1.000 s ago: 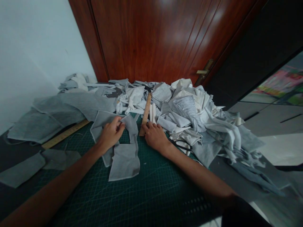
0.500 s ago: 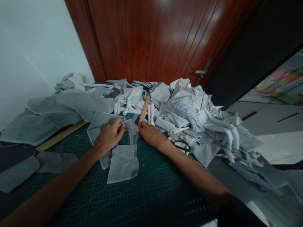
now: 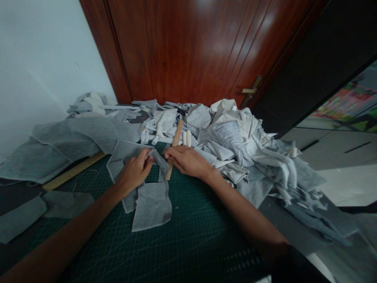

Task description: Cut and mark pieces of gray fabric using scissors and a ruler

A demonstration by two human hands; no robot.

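My left hand (image 3: 138, 167) is closed in a pinch on the upper edge of a grey fabric piece (image 3: 153, 206). That piece hangs down over the mat in a bent strip with a wider square flap at its lower end. Just to the right, my right hand (image 3: 187, 160) has its fingers curled round a narrow wooden ruler (image 3: 178, 133), whose near end sticks out below the fingers. Its far end reaches the scrap pile. Another grey piece (image 3: 116, 155) lies partly beneath the left hand. Both hands are above a green cutting mat (image 3: 194, 220) with grid lines.
A heap of grey and white fabric scraps (image 3: 226, 137) spreads along the back and right. Large grey cloth (image 3: 73, 137) lies at left beside a second, yellowish ruler (image 3: 73, 171). A wooden door (image 3: 188, 51) stands behind. Two rolled cream pieces (image 3: 186, 138) lie beyond my right hand.
The wooden ruler has slid toward me, and its near end now shows below my right hand. My right hand has shifted slightly up and left along it. The left hand keeps its pinch.
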